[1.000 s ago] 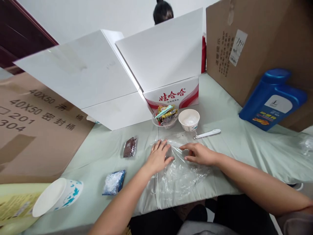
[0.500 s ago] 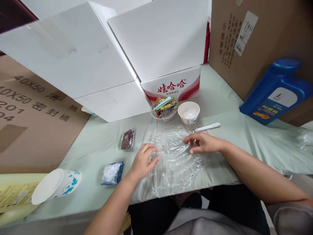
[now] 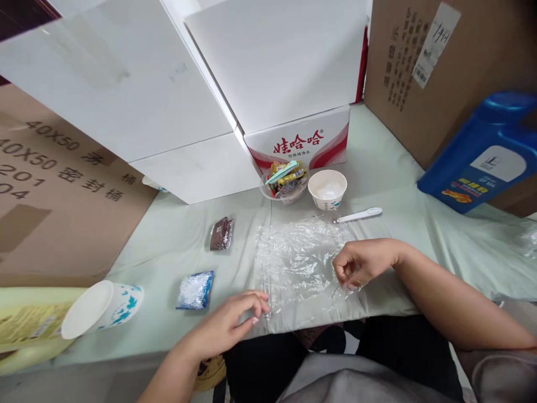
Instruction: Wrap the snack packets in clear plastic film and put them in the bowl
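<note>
A crinkled clear plastic bag [image 3: 300,266] lies flat on the pale green tablecloth [image 3: 176,246] in front of me. My left hand [image 3: 232,322] pinches the bag's near left corner at the table's front edge, fingers closed. My right hand [image 3: 361,262] curls over the bag's right edge, fingertips pinched on the film. A small brown packet [image 3: 221,233] and a blue-edged packet of white bits [image 3: 195,290] lie left of the bag.
Behind the bag stand a clear bowl of wrapped snacks [image 3: 284,184], a white bowl [image 3: 328,189] and a white utensil [image 3: 358,215]. An open white carton [image 3: 296,140] and brown boxes [image 3: 423,78] ring the table. A blue jug [image 3: 482,159] stands right; a tipped paper cup [image 3: 103,310] lies left.
Both hands slid from the bag's middle outward and toward me: the left to the near left corner, the right to the right edge. The bag now lies spread flatter. The camera tilted down.
</note>
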